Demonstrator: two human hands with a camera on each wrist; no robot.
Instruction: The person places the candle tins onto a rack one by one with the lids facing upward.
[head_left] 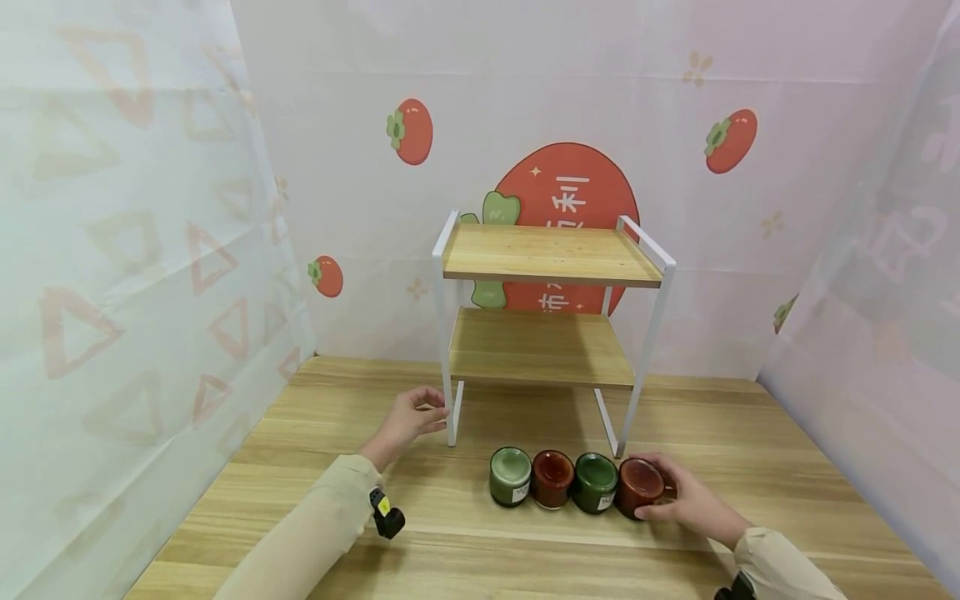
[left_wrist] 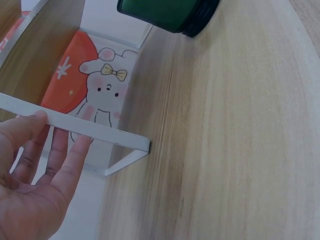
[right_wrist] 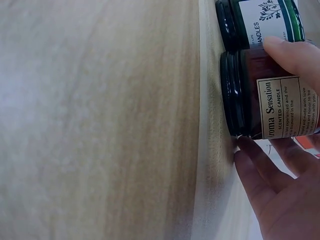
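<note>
The right hand (head_left: 687, 502) grasps a red-brown glass candle jar (head_left: 639, 486), standing lid-down between thumb and fingers, while the left hand (head_left: 407, 422) pinches a slim white shelf leg (head_left: 446, 367).

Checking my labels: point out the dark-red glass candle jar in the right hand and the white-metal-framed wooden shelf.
Dark-red glass candle jar (right_wrist: 278, 104), right wrist view: its cream label.
White-metal-framed wooden shelf (head_left: 551, 252), head view: its top board.

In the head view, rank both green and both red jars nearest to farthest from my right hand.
1. Right red jar: in your right hand.
2. Dark green jar: beside it.
3. Left red jar: next left.
4. Light green jar: left end.
</note>
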